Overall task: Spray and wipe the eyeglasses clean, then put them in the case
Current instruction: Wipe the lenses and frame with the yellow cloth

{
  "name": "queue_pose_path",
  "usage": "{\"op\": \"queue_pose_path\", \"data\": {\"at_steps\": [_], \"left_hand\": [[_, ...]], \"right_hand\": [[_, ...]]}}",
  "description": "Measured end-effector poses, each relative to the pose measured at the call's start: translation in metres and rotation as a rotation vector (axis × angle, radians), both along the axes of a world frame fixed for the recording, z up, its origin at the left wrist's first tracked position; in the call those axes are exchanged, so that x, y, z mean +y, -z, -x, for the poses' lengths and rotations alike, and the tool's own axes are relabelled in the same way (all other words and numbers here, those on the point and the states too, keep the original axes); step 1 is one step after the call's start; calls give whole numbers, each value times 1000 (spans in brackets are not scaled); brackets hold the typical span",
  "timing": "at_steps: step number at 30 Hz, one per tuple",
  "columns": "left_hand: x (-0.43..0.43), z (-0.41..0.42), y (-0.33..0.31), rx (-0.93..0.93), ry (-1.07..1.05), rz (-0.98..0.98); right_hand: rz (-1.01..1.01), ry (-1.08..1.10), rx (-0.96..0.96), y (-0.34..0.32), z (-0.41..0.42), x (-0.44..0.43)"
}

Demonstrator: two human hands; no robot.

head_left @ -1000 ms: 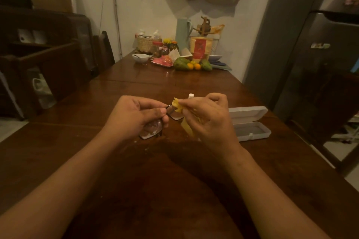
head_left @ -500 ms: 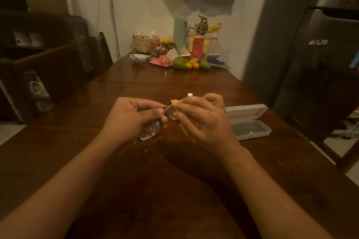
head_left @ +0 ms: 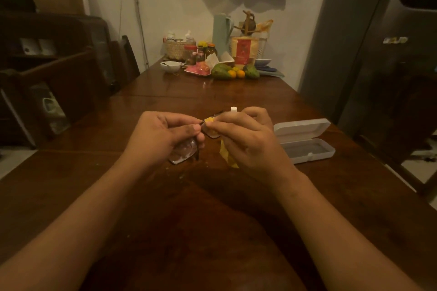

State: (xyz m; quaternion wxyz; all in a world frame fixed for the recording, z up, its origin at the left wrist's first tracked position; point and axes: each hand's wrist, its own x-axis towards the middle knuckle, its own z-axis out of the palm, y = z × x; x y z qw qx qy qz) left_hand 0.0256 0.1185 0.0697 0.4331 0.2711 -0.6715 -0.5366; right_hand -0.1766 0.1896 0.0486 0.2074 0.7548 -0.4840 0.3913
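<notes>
Left hand (head_left: 163, 136): grip pinches the eyeglasses (head_left: 184, 151) just above the table (head_left: 212, 231). I see one lens under the fingers; the other is mostly hidden by the right hand (head_left: 250, 142), whose grip pinches a yellow cloth (head_left: 228, 158) against it. White cap (head_left: 233, 109) pokes up behind, its body hidden. Case (head_left: 301, 129) lies open to the right, apart.

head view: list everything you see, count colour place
dark brown wooden table: one, brown, under everything
dark-framed clear-lens eyeglasses: one, dark frame, held above it
yellow wiping cloth: one, yellow, pinched over one lens
white plastic glasses case: one, white, open on table, right side
white-capped small bottle: one, white cap, rest hidden, just beyond cloth
white round bowl: one, white, table's far end
pale green jug: one, green, far end by wall
left hand: one, grips eyeglasses
right hand: one, pinches cloth
</notes>
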Motion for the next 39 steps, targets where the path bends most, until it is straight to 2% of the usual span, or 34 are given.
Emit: {"op": "queue_pose_path", "data": {"at_steps": [4,10,17,24,29,36,39], "left_hand": [[2,2,0,5,-15,-16],[4,1,0,-17,-4,-2],[2,0,0,-41,-21,-9],[6,2,-2,-11,-32,-14],[4,1,-2,-3,-65,-18],[4,1,-4,72,-61,-64],[3,0,-4,79,-54,-60]], "right_hand": [[-47,-57,60,-2,3,1],[-23,43,-52,1,6,0],[-84,-72,60,-4,2,3],[-58,20,-59,-1,4,2],[-136,-102,71,-2,3,3],[-87,-1,-6,-2,12,3],[-85,-52,48,-1,5,3]]}}
